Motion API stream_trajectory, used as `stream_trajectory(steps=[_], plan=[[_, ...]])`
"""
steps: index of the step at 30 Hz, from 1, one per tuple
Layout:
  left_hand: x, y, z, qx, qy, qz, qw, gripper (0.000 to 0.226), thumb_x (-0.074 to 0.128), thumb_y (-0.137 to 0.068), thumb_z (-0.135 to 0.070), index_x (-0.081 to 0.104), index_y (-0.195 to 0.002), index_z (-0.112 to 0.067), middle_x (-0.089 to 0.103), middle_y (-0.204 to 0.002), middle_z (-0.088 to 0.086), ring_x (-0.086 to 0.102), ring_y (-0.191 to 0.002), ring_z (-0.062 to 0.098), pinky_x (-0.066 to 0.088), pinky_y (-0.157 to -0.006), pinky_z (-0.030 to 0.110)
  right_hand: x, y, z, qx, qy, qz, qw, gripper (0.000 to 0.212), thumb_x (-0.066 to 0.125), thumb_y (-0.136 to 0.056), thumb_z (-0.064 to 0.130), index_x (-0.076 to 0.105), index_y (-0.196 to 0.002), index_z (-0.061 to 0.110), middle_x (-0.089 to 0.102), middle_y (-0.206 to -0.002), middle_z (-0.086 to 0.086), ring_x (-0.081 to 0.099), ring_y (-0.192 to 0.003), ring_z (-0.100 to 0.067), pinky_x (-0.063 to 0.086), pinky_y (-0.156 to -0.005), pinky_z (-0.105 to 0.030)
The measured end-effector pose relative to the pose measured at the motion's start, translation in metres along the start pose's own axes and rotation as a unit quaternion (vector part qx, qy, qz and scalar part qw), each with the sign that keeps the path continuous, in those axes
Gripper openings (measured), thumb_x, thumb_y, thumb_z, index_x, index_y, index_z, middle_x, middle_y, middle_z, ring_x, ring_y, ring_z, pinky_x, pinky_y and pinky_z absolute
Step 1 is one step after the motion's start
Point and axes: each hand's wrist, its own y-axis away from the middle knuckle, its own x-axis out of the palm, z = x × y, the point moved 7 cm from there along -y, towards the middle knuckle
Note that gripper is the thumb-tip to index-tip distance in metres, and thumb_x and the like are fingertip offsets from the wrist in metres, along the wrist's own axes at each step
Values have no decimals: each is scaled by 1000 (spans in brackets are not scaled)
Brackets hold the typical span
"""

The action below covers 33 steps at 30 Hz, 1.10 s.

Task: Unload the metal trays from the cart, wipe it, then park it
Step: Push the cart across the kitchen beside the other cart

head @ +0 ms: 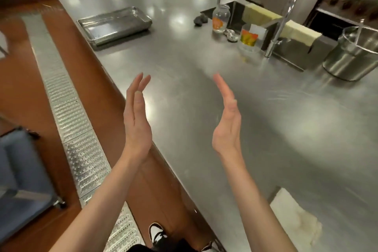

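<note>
Both hands are raised in the middle of the frame, palms facing each other with a clear gap between them; the left hand (136, 120) has its fingers straight and close together and holds nothing; the right hand (227, 120) is likewise flat, fingers extended, touching nothing. Both hover above the near part of the steel desk (204, 88), whose front edge runs diagonally from the upper left to the bottom centre of the frame.

The metal trays (114, 24) lie stacked on the desk in the upper left of the frame, close to its front edge, well apart from the hands; how many are in the stack cannot be told. The cart (22, 174), with a blue-grey surface, a metal frame and a caster, stands on the reddish floor at the lower left edge of the frame; it is blurred and only partly in view. A perforated metal drain grate (69, 108) runs along the floor between the cart and the desk.

In the upper right of the frame a sink (286, 47) is set into the desk, with a yellowish cloth (266, 16) draped over its divider; two glass jars (221, 18) with orange labels stand just beside it; a steel bucket (351, 55) stands at the right edge. A white cloth (294, 219) lies on the desk at the lower right, beside the right forearm.
</note>
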Motion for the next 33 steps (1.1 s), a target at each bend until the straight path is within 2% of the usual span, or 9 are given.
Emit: stream_trajectory(steps=[4, 8, 15, 18, 21, 24, 27, 30, 33], plan=[[-82, -34, -1, 24, -17, -60, 998, 56, 27, -110, -49, 43, -155, -21, 57, -153, -7, 44, -150, 10, 26, -129, 46, 95, -28, 20, -24, -36, 47, 998, 88, 10, -102, 70, 43, -156, 8, 45, -162, 0, 34, -153, -7, 21, -123, -19], [-158, -55, -3, 50, -32, -106, 993, 58, 30, -109, -47, 45, -155, -14, 58, -153, 0, 47, -148, 14, 30, -127, 43, 177, -40, 30, -35, -75, 81, 993, 91, 10, -100, 73, 43, -156, 10, 47, -160, 4, 36, -151, -5, 22, -121, -17], [-272, -80, 4, 60, -55, -186, 979, 53, 30, -111, -44, 50, -151, -15, 57, -153, 3, 48, -147, 18, 32, -126, 51, 289, -52, 46, -37, -113, 136, 984, 92, 11, -99, 76, 45, -156, 12, 48, -159, 6, 36, -151, -5, 22, -124, -21], [-309, -93, 9, 65, -63, -204, 975, 50, 31, -112, -43, 50, -151, -19, 57, -153, 2, 48, -147, 22, 33, -124, 55, 328, -59, 55, -48, -119, 163, 978, 94, 11, -98, 77, 45, -155, 11, 48, -159, 6, 37, -150, -4, 23, -122, -17], [-343, -109, 15, 58, -85, -240, 965, 50, 29, -111, -41, 49, -151, -18, 58, -152, -1, 49, -146, 15, 34, -125, 41, 374, -70, 58, -55, -127, 189, 972, 96, 11, -97, 78, 46, -154, 8, 48, -158, 6, 38, -149, -2, 24, -119, -13], [-368, -129, 23, 50, -93, -257, 961, 50, 29, -110, -44, 48, -151, -21, 57, -152, -3, 48, -146, 9, 34, -121, 24, 417, -84, 51, -61, -141, 210, 966, 92, 12, -100, 74, 46, -154, 8, 49, -158, 5, 38, -150, -3, 26, -120, -16], [-395, -158, 40, 40, -105, -270, 956, 47, 28, -113, -36, 47, -152, -18, 56, -153, -2, 48, -145, 4, 34, -115, 13, 465, -105, 37, -61, -134, 222, 964, 88, 10, -101, 72, 46, -155, 13, 48, -159, 7, 37, -150, -4, 25, -122, -20], [-424, -196, 56, 33, -128, -285, 949, 47, 28, -114, -33, 49, -152, -16, 57, -152, -4, 49, -143, 2, 34, -113, 11, 515, -132, 25, -68, -128, 235, 961, 84, 9, -103, 69, 46, -156, 15, 48, -159, 9, 36, -151, -5, 26, -126, -33], [-452, -238, 71, 32, -153, -295, 943, 52, 28, -111, -41, 51, -151, -17, 57, -151, -6, 49, -143, 3, 34, -117, 17, 562, -163, 15, -67, -142, 251, 955, 85, 11, -103, 70, 46, -155, 12, 49, -159, 6, 37, -151, -5, 27, -125, -30]])
